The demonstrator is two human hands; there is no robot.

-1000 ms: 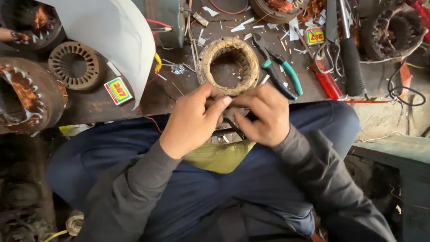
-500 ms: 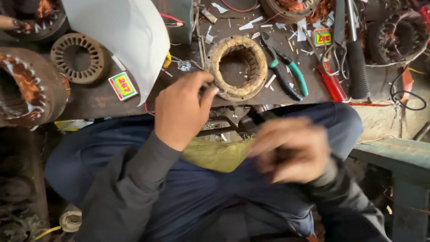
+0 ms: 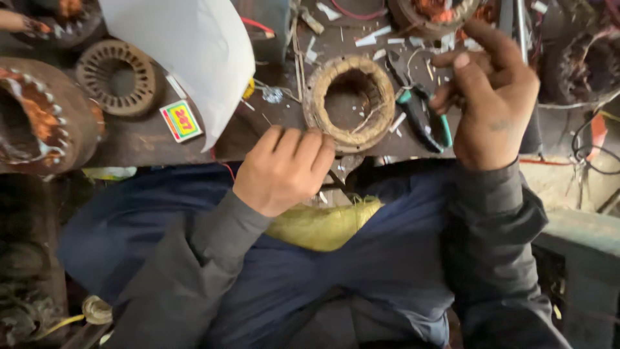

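I sit at a dark workbench (image 3: 142, 139) with a yellow-green cloth (image 3: 323, 223) on my lap. My left hand (image 3: 284, 168) is curled into a fist at the bench's front edge, its knuckles just below a worn, tan-wrapped motor stator ring (image 3: 349, 100). A small metal piece (image 3: 344, 165) shows beside its fingertips; what the fist encloses is hidden. My right hand (image 3: 491, 97) is raised over the bench to the right of the ring, fingers loosely bent and apart. It hovers above green-handled pliers (image 3: 423, 119) without gripping them.
A white sheet (image 3: 187, 58) covers the bench's upper left, next to a small colourful box (image 3: 181, 121). A slotted stator core (image 3: 119, 77) and a large rusty motor housing (image 3: 32, 116) stand left. More motor parts, scraps and black cables (image 3: 594, 148) crowd the back and right.
Both hands were together at the bench edge below the ring. My right hand pulled away, swung down-right, then rose over the pliers. My left hand stayed at the edge.
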